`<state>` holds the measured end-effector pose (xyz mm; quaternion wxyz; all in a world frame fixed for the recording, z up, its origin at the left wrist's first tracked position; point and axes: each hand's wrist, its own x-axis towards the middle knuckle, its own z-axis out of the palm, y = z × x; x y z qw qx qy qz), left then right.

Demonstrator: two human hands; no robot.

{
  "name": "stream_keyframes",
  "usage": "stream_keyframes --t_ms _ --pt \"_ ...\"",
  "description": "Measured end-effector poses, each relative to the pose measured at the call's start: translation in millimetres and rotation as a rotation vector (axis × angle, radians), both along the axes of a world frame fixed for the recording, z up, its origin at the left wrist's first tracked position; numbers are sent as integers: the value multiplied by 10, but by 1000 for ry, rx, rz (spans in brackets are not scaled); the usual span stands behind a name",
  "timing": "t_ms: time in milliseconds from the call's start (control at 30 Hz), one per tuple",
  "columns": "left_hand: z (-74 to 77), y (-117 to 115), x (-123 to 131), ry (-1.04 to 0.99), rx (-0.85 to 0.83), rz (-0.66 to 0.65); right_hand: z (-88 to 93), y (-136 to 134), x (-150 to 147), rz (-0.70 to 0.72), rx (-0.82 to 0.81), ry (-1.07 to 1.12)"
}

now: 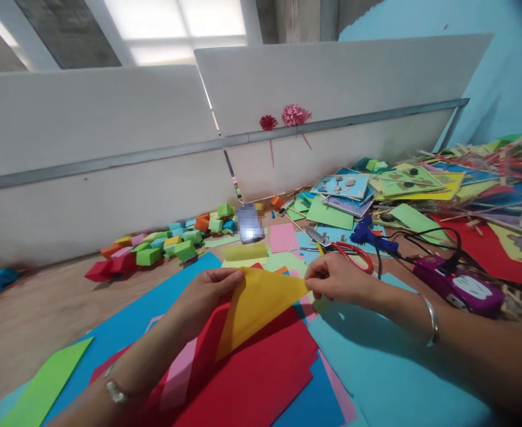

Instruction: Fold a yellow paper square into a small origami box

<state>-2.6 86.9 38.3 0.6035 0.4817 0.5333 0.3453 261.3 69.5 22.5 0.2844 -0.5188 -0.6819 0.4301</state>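
Observation:
A yellow sheet of paper (pixel 261 302), folded into a triangle, is held up between my two hands. My left hand (pixel 214 287) pinches its top left corner between thumb and fingers. At the pointed right corner, my right hand (pixel 334 277) has thumb and fingertips closed on the paper. Beneath it lie red paper (pixel 252 379), blue paper (pixel 154 302) and light blue paper (pixel 389 362), overlapping one another. Red-handled scissors (pixel 354 254) rest just behind my right hand, partly hidden by it. A blue glue gun (pixel 371 236) lies to their right.
Folded paper cubes (pixel 185 250) in several colours line the back left. A purple power strip (pixel 456 286) with black cables is on the right. Picture cards (pixel 343 185) and sticks pile up behind it. White boards (pixel 332 77) with a metal rail (pixel 243 139) stand across the back.

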Motion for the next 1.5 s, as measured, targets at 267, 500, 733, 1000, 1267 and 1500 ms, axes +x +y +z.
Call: stream_keyframes --t_ms 267,500,733,1000,1267,1500 --pt "-89 110 -121 45 11 -97 -6 61 -24 -192 -91 244" --pt "-227 199 -152 130 172 0 -78 205 44 -250 -28 333" --pt "-292 291 -201 0 253 123 -117 224 82 -182 138 168" --pt "-384 394 -282 -210 271 234 -235 215 95 -93 406 7" --pt "-472 624 -476 -457 274 484 -349 35 -50 178 1086 -615" --pt "-555 619 -466 -464 203 489 -161 212 -624 457 824 -987"
